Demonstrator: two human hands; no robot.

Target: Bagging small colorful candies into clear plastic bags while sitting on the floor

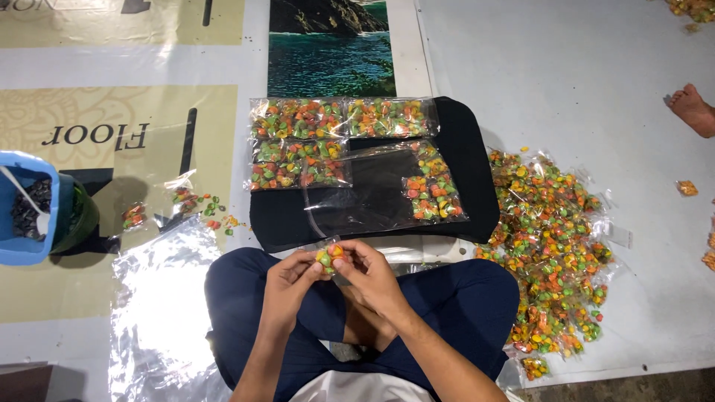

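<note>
1. A blue tub (22,212) stands at the far left, with loose sweets (205,202) scattered beside it.
2. The left hand (287,279) pinches a small packet of coloured sweets (330,257), fingers curled shut on it, above the lap.
3. The right hand (370,272) grips the same packet from the other side.
4. Filled clear packets (339,119) lie in rows on a black board (469,171).
5. A heap of small packets (551,246) lies to the right.

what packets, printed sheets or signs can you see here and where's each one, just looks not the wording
small clear packet: pinched between left hand and right hand, holding orange, green and yellow pieces
filled clear packets: flat rows on the black board
pile of small packets: heaped right of the board
printed floor sheet: left, beige panels, dark lettering
seascape print: top centre, teal water
</note>
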